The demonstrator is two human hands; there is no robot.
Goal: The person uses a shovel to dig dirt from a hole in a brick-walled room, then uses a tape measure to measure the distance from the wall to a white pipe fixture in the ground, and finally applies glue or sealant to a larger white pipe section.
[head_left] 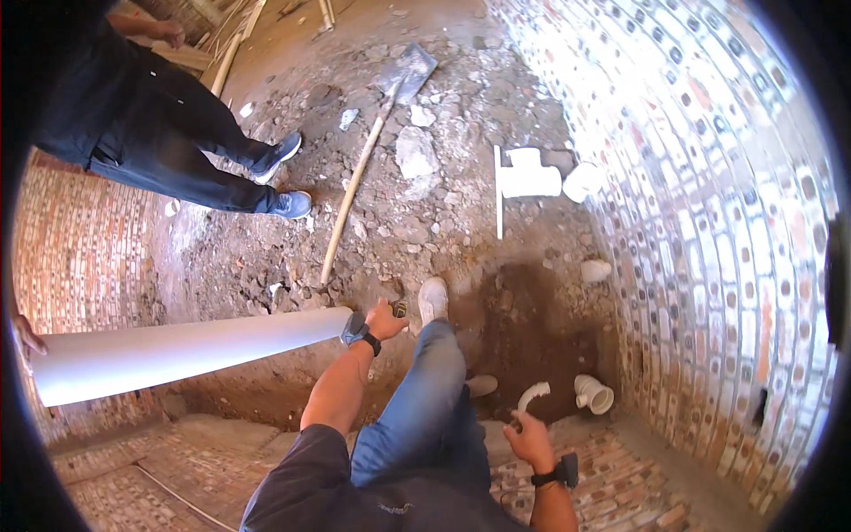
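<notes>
My left hand (pixel 386 321) is closed around a small black-and-yellow tape measure (pixel 400 309). Just left of that wrist lies the end of a long, thick white pipe (pixel 195 353), which reaches to the far left. Another person's hand (pixel 28 337) touches the pipe's other end. My right hand (pixel 530 440) is lower right, its fingers curled in; whatever they hold is hidden. Past its fingertips, a curved white pipe (pixel 534 393) rises from the dug-out ground. A white pipe elbow (pixel 594 395) with an open mouth stands to its right.
A long-handled shovel (pixel 353 186) lies across the rubble. White pipe fittings (pixel 532 177) and a thin white strip (pixel 498 193) lie near the brick wall (pixel 709 222) at right. A person in dark trousers (pixel 195 160) stands at the upper left. A dug pit (pixel 532 328) opens before my feet.
</notes>
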